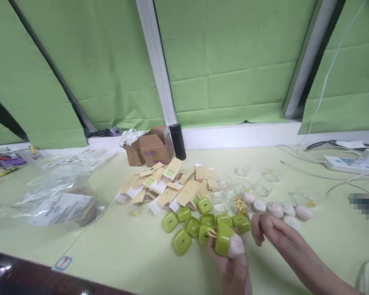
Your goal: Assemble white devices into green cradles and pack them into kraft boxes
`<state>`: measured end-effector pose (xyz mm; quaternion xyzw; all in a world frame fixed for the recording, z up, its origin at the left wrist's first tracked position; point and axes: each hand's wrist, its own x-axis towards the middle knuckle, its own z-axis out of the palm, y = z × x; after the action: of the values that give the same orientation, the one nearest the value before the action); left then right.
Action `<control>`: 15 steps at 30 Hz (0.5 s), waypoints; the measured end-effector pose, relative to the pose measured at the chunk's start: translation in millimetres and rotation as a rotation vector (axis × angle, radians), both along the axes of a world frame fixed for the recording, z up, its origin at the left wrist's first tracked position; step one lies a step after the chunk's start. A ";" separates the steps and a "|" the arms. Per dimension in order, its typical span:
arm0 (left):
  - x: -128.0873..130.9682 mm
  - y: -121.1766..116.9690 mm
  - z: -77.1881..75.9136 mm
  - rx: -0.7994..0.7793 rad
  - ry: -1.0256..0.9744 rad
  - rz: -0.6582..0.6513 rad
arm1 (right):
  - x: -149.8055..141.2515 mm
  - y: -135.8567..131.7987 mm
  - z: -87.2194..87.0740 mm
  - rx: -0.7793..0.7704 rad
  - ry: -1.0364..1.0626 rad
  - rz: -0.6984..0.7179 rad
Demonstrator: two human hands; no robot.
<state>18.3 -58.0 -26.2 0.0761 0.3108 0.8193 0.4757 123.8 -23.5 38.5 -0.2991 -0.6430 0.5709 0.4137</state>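
Observation:
My left hand [229, 266] is closed around a green square cover [223, 240] with a white rounded piece [236, 246] sitting partly inside it. A yellow cord loop [212, 233] sticks out of the cover's left side. Just to the right, my right hand [266, 229] hovers with its fingers curled inward; whatever they may pinch is hidden. Several more green covers [182, 241] lie loose behind and left of my left hand. Beyond my right hand are several white rounded pieces [274, 209]. A clear cup [239, 204] holds yellow cord loops [240, 205].
Clear plastic cups [262, 188] stand behind the white pieces. Folded card packaging [189, 192] is heaped left of centre, before a cardboard box [155, 148] and a black cylinder [177, 141]. Plastic bags [58, 200] lie left; a power strip [350, 164] with cables lies right.

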 end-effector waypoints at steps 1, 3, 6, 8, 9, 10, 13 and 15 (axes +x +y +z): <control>0.4 2.2 0.2 -0.022 -0.028 0.025 | 1.3 0.1 3.2 0.150 -0.062 -0.016; 2.7 5.0 2.2 -0.070 -0.081 -0.001 | 3.3 -1.9 8.9 0.343 -0.200 0.056; 4.8 5.0 7.6 -0.061 -0.043 -0.076 | 9.3 -2.8 13.7 0.390 -0.350 0.090; 2.5 4.2 11.3 -0.042 0.011 -0.071 | 18.9 4.3 15.0 0.355 -0.341 0.032; 0.5 4.0 13.0 -0.039 0.023 -0.063 | 25.5 10.8 15.5 0.339 -0.321 -0.011; -1.6 4.1 14.4 -0.037 0.026 -0.062 | 32.8 18.9 15.8 0.330 -0.297 -0.064; -4.5 5.7 16.0 -0.047 0.045 -0.119 | 51.5 43.4 14.0 0.345 -0.294 -0.175; -2.1 7.3 14.7 -0.079 0.055 -0.163 | 56.0 51.0 9.4 0.385 -0.386 -0.168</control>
<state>16.1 -50.7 -11.4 0.1046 0.3487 0.7625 0.5349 179.8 27.6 47.9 -0.3703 -0.7795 0.3346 0.3785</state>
